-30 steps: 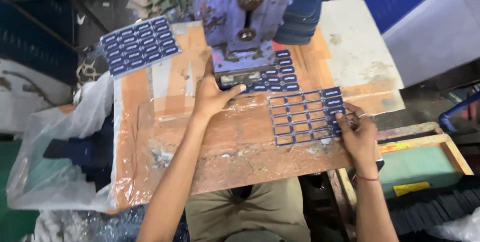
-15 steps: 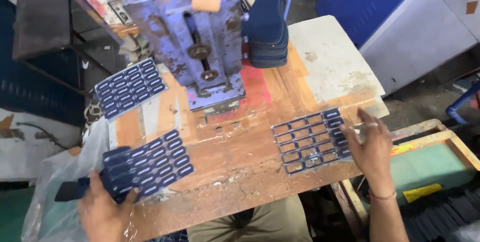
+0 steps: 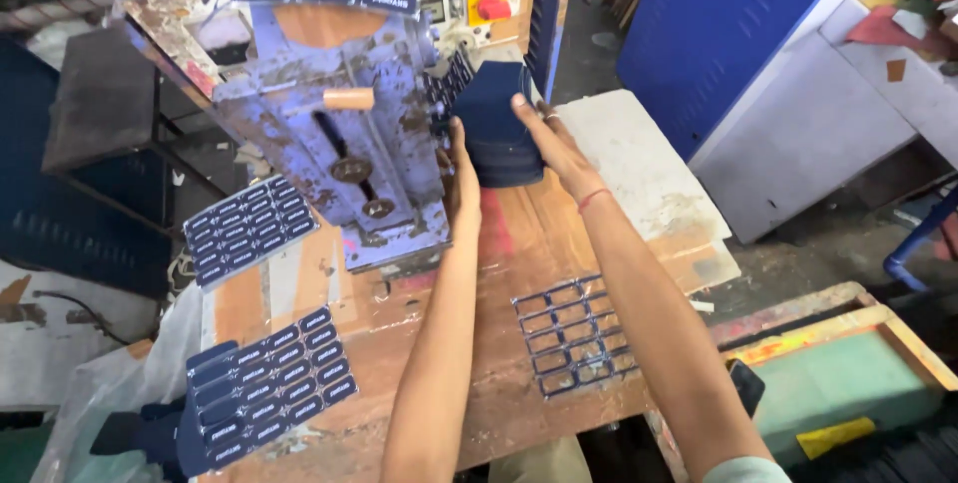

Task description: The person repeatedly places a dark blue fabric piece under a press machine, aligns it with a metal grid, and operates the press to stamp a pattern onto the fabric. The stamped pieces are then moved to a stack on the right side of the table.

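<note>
While reaching forward over the wooden table (image 3: 619, 194), both hands clasped on one stack of dark blue pieces (image 3: 494, 124), up beside the blue press (image 3: 339, 134). Far left: sheet of labels (image 3: 249, 229), another sheet (image 3: 269, 383) nearer. Left hand (image 3: 461, 169) flat against the stack's left side; right hand (image 3: 544, 139) curled over its right edge. Further right, emptied grid (image 3: 577, 335) lying flat between the forearms.

L hand (image 3: 461, 176) partly behind dark blue stack (image 3: 499, 124), forearms cut off at btm edge
</note>
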